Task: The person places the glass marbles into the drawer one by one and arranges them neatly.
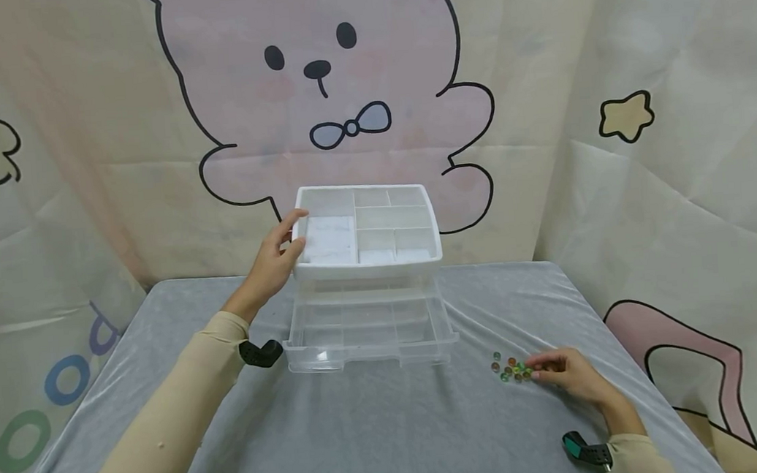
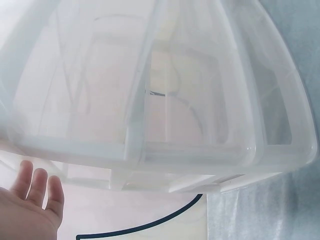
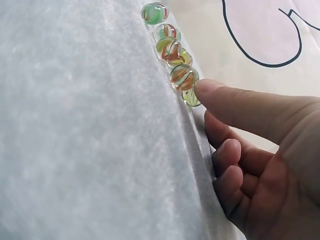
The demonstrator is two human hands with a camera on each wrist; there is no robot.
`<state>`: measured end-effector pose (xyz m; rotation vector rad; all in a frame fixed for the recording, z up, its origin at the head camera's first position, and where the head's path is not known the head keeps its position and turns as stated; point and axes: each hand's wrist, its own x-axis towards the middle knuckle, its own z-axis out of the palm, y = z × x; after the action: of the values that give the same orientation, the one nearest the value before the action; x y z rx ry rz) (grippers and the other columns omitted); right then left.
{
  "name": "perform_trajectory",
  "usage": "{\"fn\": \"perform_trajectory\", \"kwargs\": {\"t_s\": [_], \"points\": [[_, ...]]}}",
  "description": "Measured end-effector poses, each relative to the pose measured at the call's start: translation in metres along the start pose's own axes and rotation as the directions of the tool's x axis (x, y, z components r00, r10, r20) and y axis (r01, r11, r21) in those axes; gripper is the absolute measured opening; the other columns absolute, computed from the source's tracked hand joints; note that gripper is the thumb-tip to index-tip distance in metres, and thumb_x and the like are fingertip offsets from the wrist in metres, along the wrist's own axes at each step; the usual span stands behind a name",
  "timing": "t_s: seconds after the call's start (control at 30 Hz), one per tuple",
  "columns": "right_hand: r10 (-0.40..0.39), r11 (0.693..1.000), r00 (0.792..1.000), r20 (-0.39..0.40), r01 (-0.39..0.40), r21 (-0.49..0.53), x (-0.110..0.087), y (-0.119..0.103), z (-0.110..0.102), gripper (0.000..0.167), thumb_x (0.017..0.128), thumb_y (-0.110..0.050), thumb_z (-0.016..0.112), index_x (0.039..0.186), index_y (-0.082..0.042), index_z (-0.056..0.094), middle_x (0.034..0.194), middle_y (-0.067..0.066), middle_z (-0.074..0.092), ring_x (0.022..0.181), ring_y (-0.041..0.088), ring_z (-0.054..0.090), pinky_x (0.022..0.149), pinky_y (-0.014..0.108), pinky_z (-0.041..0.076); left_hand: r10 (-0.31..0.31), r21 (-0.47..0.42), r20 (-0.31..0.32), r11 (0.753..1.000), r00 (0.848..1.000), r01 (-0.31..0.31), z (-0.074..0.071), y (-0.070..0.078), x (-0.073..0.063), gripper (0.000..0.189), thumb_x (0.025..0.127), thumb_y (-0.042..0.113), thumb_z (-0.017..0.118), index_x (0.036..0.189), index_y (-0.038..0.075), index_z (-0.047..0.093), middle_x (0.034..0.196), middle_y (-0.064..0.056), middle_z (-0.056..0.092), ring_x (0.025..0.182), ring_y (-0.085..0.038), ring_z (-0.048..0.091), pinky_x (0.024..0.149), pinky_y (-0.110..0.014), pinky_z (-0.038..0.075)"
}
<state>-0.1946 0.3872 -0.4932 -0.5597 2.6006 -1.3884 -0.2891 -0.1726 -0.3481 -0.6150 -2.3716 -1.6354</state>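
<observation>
Evidently, a pale backdrop (image 1: 406, 66) with a pink bear fills the upper frame, above a grey cloth-covered table (image 1: 366, 431). At centre stands a white compartment organizer (image 1: 369, 270), its clear drawer (image 1: 370, 356) jutting out below. Left of centre, the left hand (image 1: 273, 262) touches the organizer's left side, fingers slightly apart. At lower right, the right hand (image 1: 573, 378), thumb and forefinger apart, others loosely curled, sits right by clustered glass marbles (image 1: 512, 362) on the cloth.
</observation>
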Motion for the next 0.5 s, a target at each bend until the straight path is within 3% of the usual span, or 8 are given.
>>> {"fn": "perform_trajectory", "kwargs": {"t_s": [0.17,0.5], "points": [[-0.031,0.999,0.999,-0.022,0.030,-0.018,0.0000,0.0004,0.0018,0.022,0.091,0.000,0.070,0.107,0.016,0.069,0.094,0.002,0.076,0.078,-0.003,0.060,0.065,0.020,0.050,-0.003,-0.005,-0.004,1.000,1.000,0.003,0.0006,-0.0002,-0.0002,0.051,0.107,0.014,0.042,0.157,0.014,0.034,0.164,-0.014,0.026,0.139,-0.039,0.040,0.102,-0.053,0.036],[-0.042,0.998,0.997,-0.061,0.039,-0.050,0.0025,-0.0006,0.0055,0.019,0.089,0.005,0.070,0.103,0.018,0.069,0.085,-0.001,0.074,0.070,-0.002,0.059,0.059,0.020,0.047,0.008,-0.021,0.000,1.000,1.000,-0.008,0.0000,-0.0019,0.0003,0.051,0.108,0.016,0.042,0.158,0.013,0.032,0.166,-0.013,0.023,0.139,-0.039,0.040,0.102,-0.054,0.037]]}}
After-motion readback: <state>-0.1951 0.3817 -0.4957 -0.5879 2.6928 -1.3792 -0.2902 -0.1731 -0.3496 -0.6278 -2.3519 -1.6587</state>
